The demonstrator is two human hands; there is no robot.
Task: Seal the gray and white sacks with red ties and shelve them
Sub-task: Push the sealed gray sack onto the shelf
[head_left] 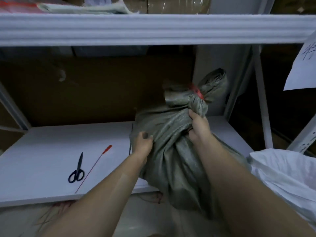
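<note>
The scene was dim and bluish, with deep shadow behind the shelf (42,159). Wide-angle distortion bowed the upper beam (153,29), and soft blur smeared the whole view.

Scissors (77,170), one pair, dark handles: lying flat to your left, blades together, handles toward you, tips pointing away. Paper sheet (302,65), white, handwritten marks: hanging at your upper right. Brown cardboard panel (95,89): upright, straight ahead of you, in shadow. Folded pale fabric (82,7): at the top left of your view; just right of it, a taped cardboard box (177,5).
</note>
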